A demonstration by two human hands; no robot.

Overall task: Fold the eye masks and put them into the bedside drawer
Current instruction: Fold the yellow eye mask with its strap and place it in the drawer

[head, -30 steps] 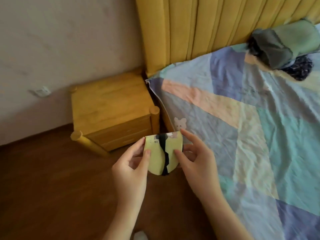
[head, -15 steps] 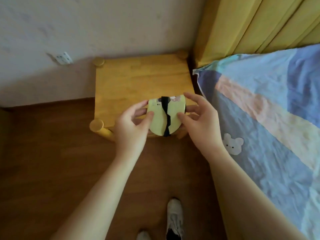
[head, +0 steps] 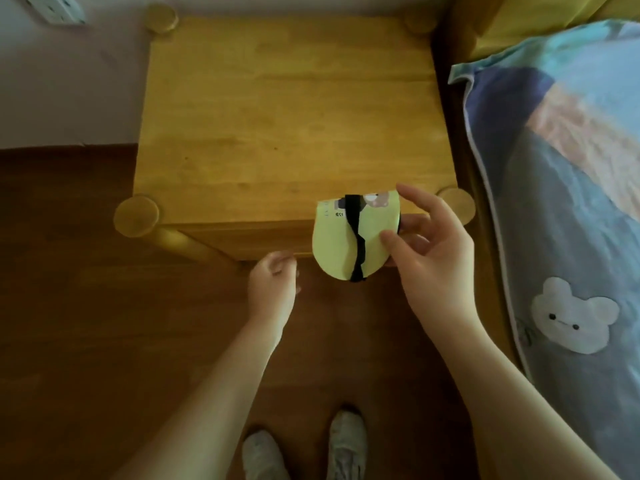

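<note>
Eye mask (head: 349,237), pinched in the right hand (head: 429,258): matt pale-green cloth, black elastic strap. Bedside table (head: 287,109), beyond both hands: smooth yellow wood, satin sheen. Floor (head: 86,306), below the left hand (head: 273,289): dark polished wood. Bedsheet (head: 561,202), right of the right hand: soft matt cloth.

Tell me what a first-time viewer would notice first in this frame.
The folded pale-green eye mask with its black strap stands out at the centre, pinched in the right hand just over the front edge of the wooden bedside table. Below it to the left, the left hand reaches toward the table's drawer front, empty. A patchwork bedspread with a white bear fills the right edge.
</note>
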